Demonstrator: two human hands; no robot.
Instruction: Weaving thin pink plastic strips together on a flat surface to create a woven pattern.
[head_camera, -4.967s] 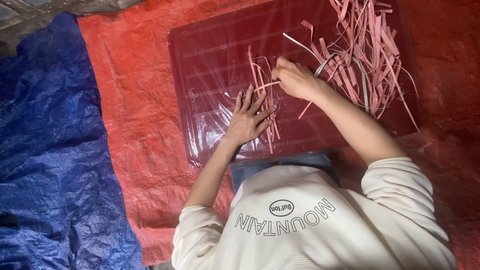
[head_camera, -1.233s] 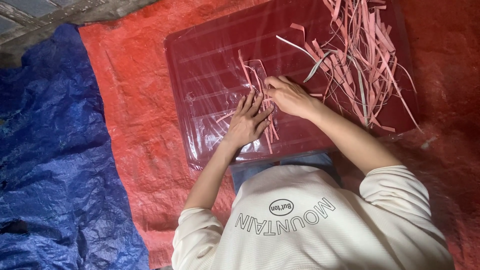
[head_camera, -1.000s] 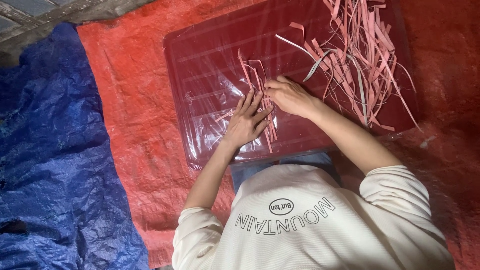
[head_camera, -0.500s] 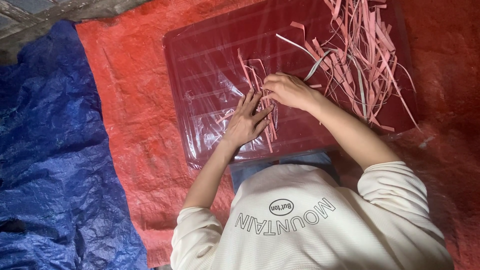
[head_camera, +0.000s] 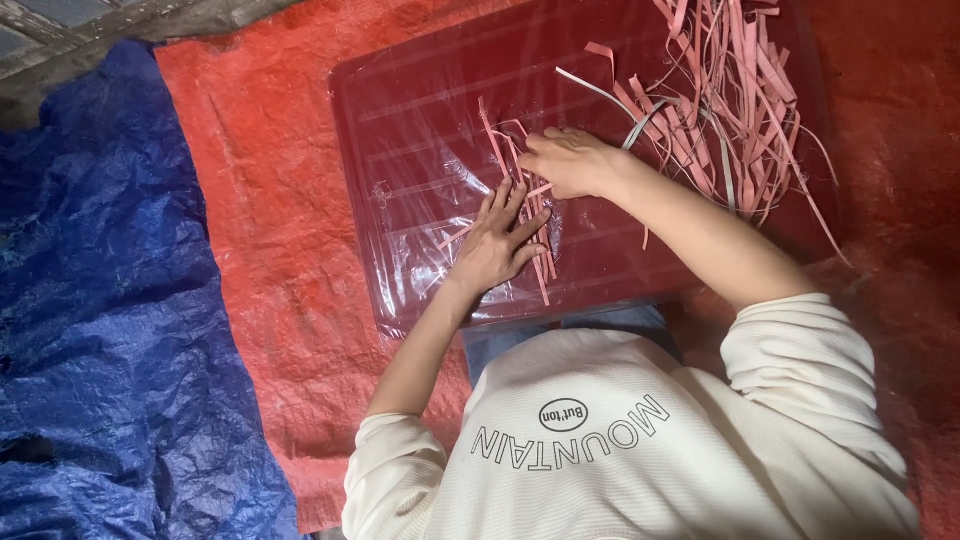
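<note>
Your left hand (head_camera: 495, 250) lies flat, fingers spread, on the few pink strips (head_camera: 520, 190) at the middle of the dark red board (head_camera: 420, 120). Your right hand (head_camera: 570, 160) is curled over the same strips; its grip is hidden. The loose strip pile (head_camera: 730, 100) covers the board's far right corner.

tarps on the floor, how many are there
2: a blue tarp on the left, and an orange-red tarp beside it, running under the plastic-covered board. More may be hidden.

Red tarp (head_camera: 270, 200) on floor, blue tarp (head_camera: 100, 300) beside, touching.
</note>
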